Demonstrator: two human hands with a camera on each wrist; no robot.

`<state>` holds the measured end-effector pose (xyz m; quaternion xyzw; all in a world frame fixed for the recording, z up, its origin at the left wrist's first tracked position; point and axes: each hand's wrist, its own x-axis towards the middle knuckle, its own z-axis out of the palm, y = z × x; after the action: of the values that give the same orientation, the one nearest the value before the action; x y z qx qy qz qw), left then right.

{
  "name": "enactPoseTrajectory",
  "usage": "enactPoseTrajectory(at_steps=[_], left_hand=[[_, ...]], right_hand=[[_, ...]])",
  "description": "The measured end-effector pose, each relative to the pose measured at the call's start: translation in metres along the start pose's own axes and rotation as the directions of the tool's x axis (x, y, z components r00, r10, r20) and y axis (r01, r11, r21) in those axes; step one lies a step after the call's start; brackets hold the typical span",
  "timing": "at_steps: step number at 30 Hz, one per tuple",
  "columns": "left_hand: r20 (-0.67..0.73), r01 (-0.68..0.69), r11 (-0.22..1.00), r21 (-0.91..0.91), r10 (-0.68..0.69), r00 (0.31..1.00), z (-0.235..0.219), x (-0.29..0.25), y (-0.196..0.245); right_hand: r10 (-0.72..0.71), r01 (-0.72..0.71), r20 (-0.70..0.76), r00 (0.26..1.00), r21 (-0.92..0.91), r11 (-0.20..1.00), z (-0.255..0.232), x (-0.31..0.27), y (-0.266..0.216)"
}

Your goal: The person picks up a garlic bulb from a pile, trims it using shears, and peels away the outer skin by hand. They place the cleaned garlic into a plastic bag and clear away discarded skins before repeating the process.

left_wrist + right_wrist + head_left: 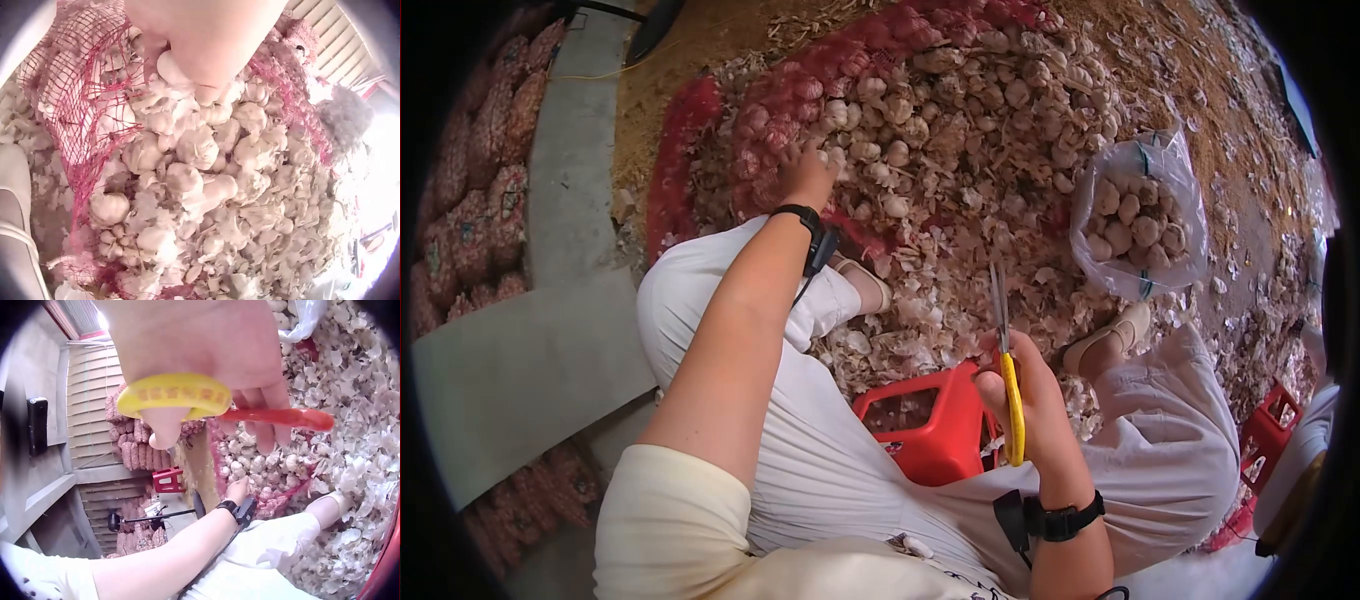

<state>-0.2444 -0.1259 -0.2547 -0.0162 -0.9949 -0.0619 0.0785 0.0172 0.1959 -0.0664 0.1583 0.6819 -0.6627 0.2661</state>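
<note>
My left hand (808,175) reaches into a heap of garlic bulbs (897,153) at the edge of a red mesh bag (785,105). In the left wrist view, a pale garlic bulb (169,67) shows between the thumb and fingers of that hand, partly hidden by them. Scissors (1014,420) with a yellow handle are held in my right hand (1045,410), the metal blades pointing away from me. In the right wrist view, the thumb passes through the yellow loop (175,394), and a red handle part (281,417) lies across the fingers.
A clear plastic bag (1090,225) holding trimmed garlic bulbs stands to the right. Papery skins (920,310) cover the ground around my feet. A red plastic stool (930,440) is between my legs. Filled mesh sacks (475,200) are stacked at the left.
</note>
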Motion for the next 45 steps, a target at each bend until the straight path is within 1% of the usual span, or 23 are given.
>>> enactPoseTrajectory(at_steps=[1,2,3,4,6,10,13,16,17,18,20,22,23,24,27,29,30,32,34,36,39,42,45], left_hand=[[-0.196,-0.135,0.969,0.207,0.176,0.965,0.002,-0.006,0.004],[-0.194,-0.138,0.968,0.208,0.179,0.965,0.006,-0.008,0.009],[0.142,-0.127,0.987,0.094,0.113,0.983,0.007,-0.009,0.019],[0.469,-0.075,0.997,-0.010,0.071,0.881,0.012,-0.012,0.028],[0.695,0.010,0.999,-0.044,0.024,0.718,0.028,-0.028,0.049],[0.674,0.049,0.999,-0.016,-0.025,0.738,0.080,-0.064,0.068],[0.620,0.222,0.975,0.001,-0.175,0.765,0.085,-0.074,0.082],[0.680,0.138,0.989,0.045,-0.131,0.721,0.066,-0.071,0.096],[0.662,0.105,0.991,0.084,-0.134,0.738,0.056,-0.067,0.102],[0.741,0.092,0.989,0.114,-0.147,0.655,0.048,-0.059,0.104],[0.732,-0.030,0.991,0.134,-0.079,0.676,0.030,-0.048,0.107],[0.660,0.027,0.999,0.019,-0.033,0.751,0.022,-0.043,0.104],[0.610,-0.010,0.993,-0.121,0.082,0.788,0.036,-0.039,0.090],[0.647,-0.005,0.985,-0.171,0.116,0.754,0.027,-0.029,0.094],[0.627,0.035,0.969,-0.244,0.130,0.768,-0.007,-0.014,0.112],[0.777,0.422,0.797,-0.432,0.091,0.623,-0.041,-0.008,0.130],[0.765,0.414,0.797,-0.441,0.092,0.637,-0.059,-0.007,0.139],[0.699,0.431,0.658,-0.618,0.210,0.683,-0.096,-0.011,0.152],[0.681,0.441,0.596,-0.671,0.260,0.685,-0.134,-0.018,0.160],[0.697,0.548,0.439,-0.712,0.349,0.627,-0.174,-0.034,0.167],[0.646,0.473,0.453,-0.756,0.400,0.649,-0.219,-0.070,0.169],[0.623,0.437,0.451,-0.778,0.467,0.628,-0.243,-0.100,0.161],[0.635,0.488,0.406,-0.773,0.510,0.580,-0.243,-0.130,0.152]], right_hand=[[-0.004,0.004,0.001,1.000,0.018,1.000,0.001,-0.001,0.003],[-0.003,0.003,0.000,1.000,0.021,1.000,0.002,-0.002,0.005],[-0.017,0.018,-0.008,1.000,0.037,0.999,0.002,-0.003,0.008],[-0.029,0.030,-0.015,0.999,0.051,0.998,0.003,-0.004,0.010],[-0.024,0.025,-0.020,1.000,0.068,0.997,0.003,-0.006,0.009],[0.047,-0.048,0.022,0.999,0.065,0.997,-0.003,-0.011,0.000],[-0.033,0.033,0.000,0.999,0.017,0.999,-0.007,-0.013,0.003],[-0.056,0.056,-0.022,0.998,0.027,0.998,-0.006,-0.015,0.002],[-0.057,0.057,-0.031,0.998,-0.005,0.998,-0.006,-0.016,0.001],[-0.058,0.057,-0.040,0.997,-0.041,0.998,-0.006,-0.018,-0.001],[-0.020,0.018,-0.023,1.000,-0.072,0.997,-0.005,-0.018,-0.012],[-0.148,0.148,-0.054,0.988,-0.005,0.989,0.002,-0.021,-0.005],[-0.109,0.108,-0.030,0.994,-0.012,0.994,0.002,-0.024,-0.012],[-0.119,0.118,-0.043,0.992,-0.017,0.993,0.003,-0.027,-0.014],[-0.188,0.179,-0.079,0.979,-0.112,0.977,0.009,-0.031,-0.009],[-0.185,0.169,-0.096,0.978,-0.146,0.975,0.010,-0.033,-0.011],[-0.164,0.143,-0.109,0.980,-0.177,0.974,0.010,-0.033,-0.011],[-0.236,0.207,-0.135,0.962,-0.200,0.958,0.012,-0.034,-0.004],[-0.243,0.195,-0.183,0.952,-0.248,0.949,0.011,-0.033,0.001],[-0.253,0.204,-0.176,0.951,-0.260,0.944,0.010,-0.035,0.005],[-0.099,0.105,-0.035,0.994,0.262,0.959,0.011,-0.060,-0.015],[-0.252,0.252,-0.055,0.966,0.420,0.872,0.008,-0.066,-0.008],[-0.192,0.211,-0.088,0.977,0.352,0.912,0.002,-0.069,-0.003]])
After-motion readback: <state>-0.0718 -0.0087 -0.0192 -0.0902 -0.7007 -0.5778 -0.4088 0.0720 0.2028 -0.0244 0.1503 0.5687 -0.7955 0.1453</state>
